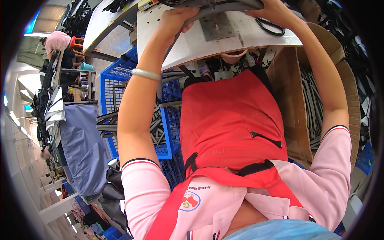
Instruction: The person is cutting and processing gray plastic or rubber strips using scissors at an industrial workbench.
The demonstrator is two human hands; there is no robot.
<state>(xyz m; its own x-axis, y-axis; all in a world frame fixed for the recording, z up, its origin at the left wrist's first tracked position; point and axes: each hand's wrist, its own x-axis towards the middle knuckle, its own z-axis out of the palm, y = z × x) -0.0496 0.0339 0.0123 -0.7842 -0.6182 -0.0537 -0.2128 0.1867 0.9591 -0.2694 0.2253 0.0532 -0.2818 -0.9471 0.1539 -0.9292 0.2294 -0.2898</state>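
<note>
Strip of grey tubing bends in a shallow arc above the white table, near the top of the view, running between the wearer's two hands. The left hand is closed around one part of it, fingers curled under and thumb along the upper side; a pale bangle circles that forearm. The right hand is at the opposite part, partly cut off by the upper edge, fingers bent toward the strip; how firmly it is closed I cannot tell. Just below the right hand, a black loop of cord lies on the table, and a square metal plate is set into the tabletop between the hands, beneath the strip. To the left of the red apron, a blue plastic crate holds grey strips, some poking out over its side. To the right, an open cardboard carton contains a dense bundle of similar lengths. Farther off at upper left, another person in pink sits bent forward
</note>
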